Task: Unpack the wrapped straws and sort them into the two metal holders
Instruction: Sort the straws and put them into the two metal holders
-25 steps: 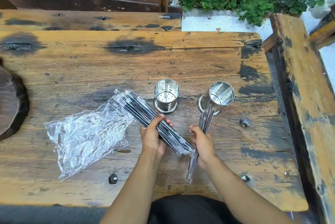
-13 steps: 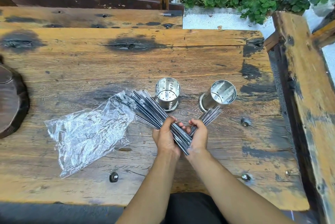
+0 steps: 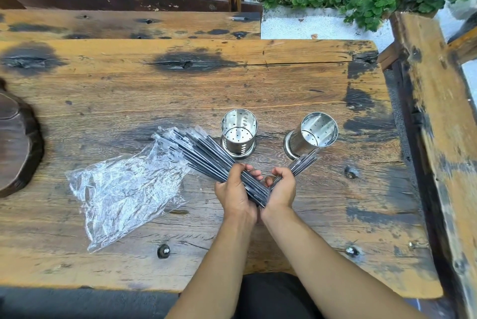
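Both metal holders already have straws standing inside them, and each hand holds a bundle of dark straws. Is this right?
Not quite. The head view shows the left holder and right holder both empty. The rest holds: left hand and right hand each grip dark straws.

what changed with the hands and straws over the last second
The right hand swung its small bunch of straws in beside the left hand, which moved right with the big bundle. The bunch's near end, jutting toward the person before, is now tucked at the palms. Neither hand let go. Both holders stayed empty, and the plastic bag stayed put.
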